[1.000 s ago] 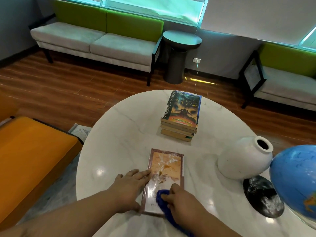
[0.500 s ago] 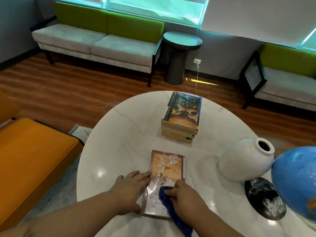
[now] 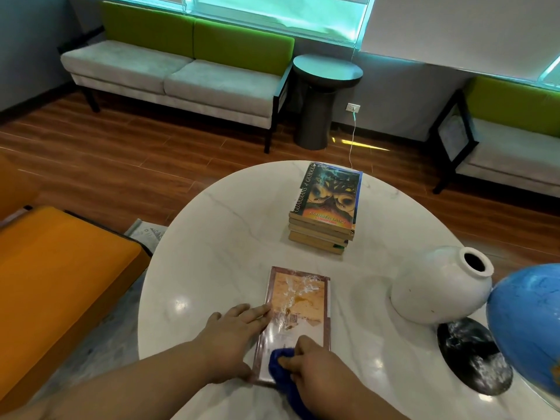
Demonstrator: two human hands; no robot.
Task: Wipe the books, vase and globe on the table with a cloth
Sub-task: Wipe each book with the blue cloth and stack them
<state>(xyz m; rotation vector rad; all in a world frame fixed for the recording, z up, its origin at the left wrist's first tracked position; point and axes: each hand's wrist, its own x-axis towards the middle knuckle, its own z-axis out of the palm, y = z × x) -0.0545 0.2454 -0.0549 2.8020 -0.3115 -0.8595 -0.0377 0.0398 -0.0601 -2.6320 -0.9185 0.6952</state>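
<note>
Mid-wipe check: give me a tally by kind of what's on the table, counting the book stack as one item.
Loose book: 1
Book stack: 1
White vase: 1
Blue globe: 1
Blue cloth: 1
Total: 5

Round white marble counter (image 3: pixel 218 253). Single book (image 3: pixel 298 310) lies flat near the front edge. Left hand (image 3: pixel 233 338) flat, fingers straight, pressing on the book's left edge. Right hand (image 3: pixel 312 365) grips blue cloth (image 3: pixel 277 362) on the lower cover. Stack of books (image 3: pixel 325 207) farther back. White vase (image 3: pixel 439 289) at right, just beside blue globe (image 3: pixel 527 328).
</note>
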